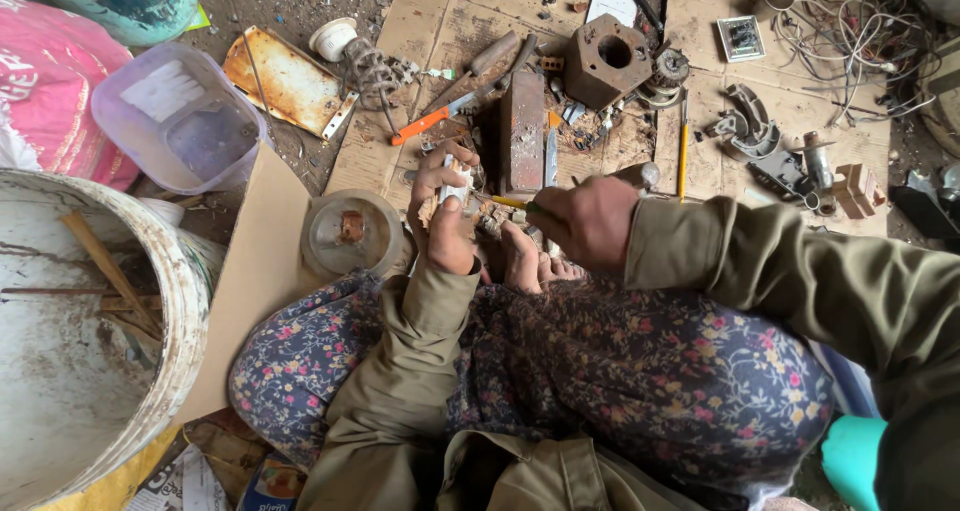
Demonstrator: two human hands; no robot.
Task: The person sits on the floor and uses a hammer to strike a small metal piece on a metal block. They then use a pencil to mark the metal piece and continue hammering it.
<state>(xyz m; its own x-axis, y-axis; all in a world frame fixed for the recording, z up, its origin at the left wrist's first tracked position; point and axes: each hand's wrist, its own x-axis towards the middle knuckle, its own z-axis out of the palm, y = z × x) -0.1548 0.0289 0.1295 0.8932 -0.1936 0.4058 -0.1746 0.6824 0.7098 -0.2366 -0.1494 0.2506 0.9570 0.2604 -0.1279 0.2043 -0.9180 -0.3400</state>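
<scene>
Posture: person seated on the ground, legs folded, bare feet (535,261) just below the hands, floral garment over the knees.
Left hand (445,211): closed around a small white part (456,183), fingers wrapped over it, thumb pressed along its side; held upright just above the feet.
Small white part: pale, oblong, partly hidden by the fingers; finer detail cannot be told.
Right hand (590,221): closed in a fist grip on a yellow-handled tool (508,202), whose shaft points left toward the white part; the tip is hidden among the debris.
Work surface: flattened cardboard sheets (440,31), worn and stained, littered with scrap.
Directly ahead of hands: rusty rectangular metal block (522,131), upright, near the left hand's fingertips.
Further ahead: brown square block with a round hole (608,59); orange-handled tool (432,121) lying diagonally; yellow pencil-like rod (683,151).
Right of scene: tangle of pale wires (850,31); assorted grey metal fittings (750,131).
Left of scene: round lidded container (350,233) just beside the left wrist; clear plastic tub (180,116); large white soiled bucket (90,331) holding wooden sticks.
</scene>
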